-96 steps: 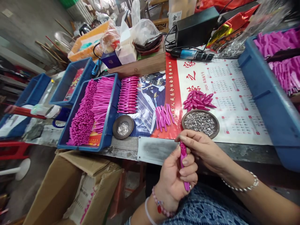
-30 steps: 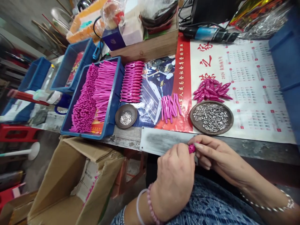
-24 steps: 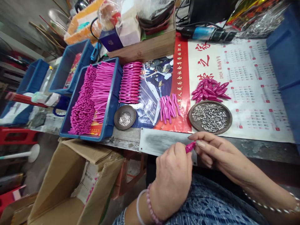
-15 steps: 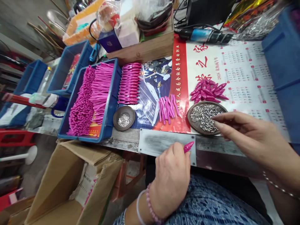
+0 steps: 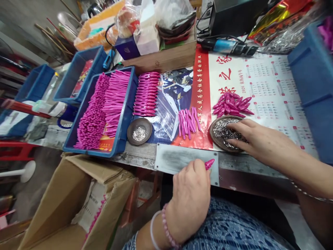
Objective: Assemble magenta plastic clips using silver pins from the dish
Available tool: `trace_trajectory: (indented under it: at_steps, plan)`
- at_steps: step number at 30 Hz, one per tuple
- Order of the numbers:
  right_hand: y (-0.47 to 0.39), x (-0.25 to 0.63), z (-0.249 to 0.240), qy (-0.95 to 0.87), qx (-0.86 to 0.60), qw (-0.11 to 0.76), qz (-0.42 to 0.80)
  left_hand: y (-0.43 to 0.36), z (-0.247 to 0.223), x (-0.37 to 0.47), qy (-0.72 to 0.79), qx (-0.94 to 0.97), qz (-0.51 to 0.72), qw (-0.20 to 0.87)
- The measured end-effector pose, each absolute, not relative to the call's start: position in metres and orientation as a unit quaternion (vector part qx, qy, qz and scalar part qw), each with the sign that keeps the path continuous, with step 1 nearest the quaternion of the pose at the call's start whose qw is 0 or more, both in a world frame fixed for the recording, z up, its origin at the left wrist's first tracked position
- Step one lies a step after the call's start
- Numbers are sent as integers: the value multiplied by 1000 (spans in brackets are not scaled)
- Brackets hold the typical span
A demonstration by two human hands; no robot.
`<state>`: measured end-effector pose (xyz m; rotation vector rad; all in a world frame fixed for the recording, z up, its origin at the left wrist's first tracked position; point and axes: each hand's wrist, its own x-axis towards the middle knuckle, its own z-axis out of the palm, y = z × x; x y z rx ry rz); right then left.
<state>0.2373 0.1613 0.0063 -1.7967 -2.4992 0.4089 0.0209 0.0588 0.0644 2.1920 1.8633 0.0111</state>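
My left hand (image 5: 191,198) is closed round a glossy pink pointed piece (image 5: 209,164), whose tip sticks out past the thumb. It is over the grey metal plate (image 5: 177,154) at the table edge. My right hand (image 5: 256,135) reaches into a round brown bowl (image 5: 212,135) of small silver metal pins (image 5: 222,127), thumb and fingers apart, fingertips among the pins. Behind the bowl lies a pile of similar pink pieces (image 5: 231,104). Several slim pink strips (image 5: 188,121) lie left of the bowl. A smaller dark dish (image 5: 147,128) holds tiny silver bits (image 5: 139,134).
A blue bin (image 5: 131,100) of pink strips stands at the left, beside a row of finished-looking pink pieces (image 5: 146,93). An open cardboard box (image 5: 49,194) is below. A blue crate (image 5: 312,90) borders the right; a blue-and-black tool (image 5: 229,46) lies behind.
My right hand has moved down and left, from over the bowl's right side into the pins. My left hand stays nearly in place with the pink piece. The view has shifted slightly.
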Motion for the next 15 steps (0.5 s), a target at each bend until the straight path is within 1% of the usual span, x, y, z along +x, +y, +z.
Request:
trace_trajectory:
  at_steps: [7,15]
  plan:
    - [171,227,8,-812,-567,9,139,64,61,20,639,756,-3,141]
    - [174,222,7,-806,-571,18,158,66,57,13,649,740,41,175]
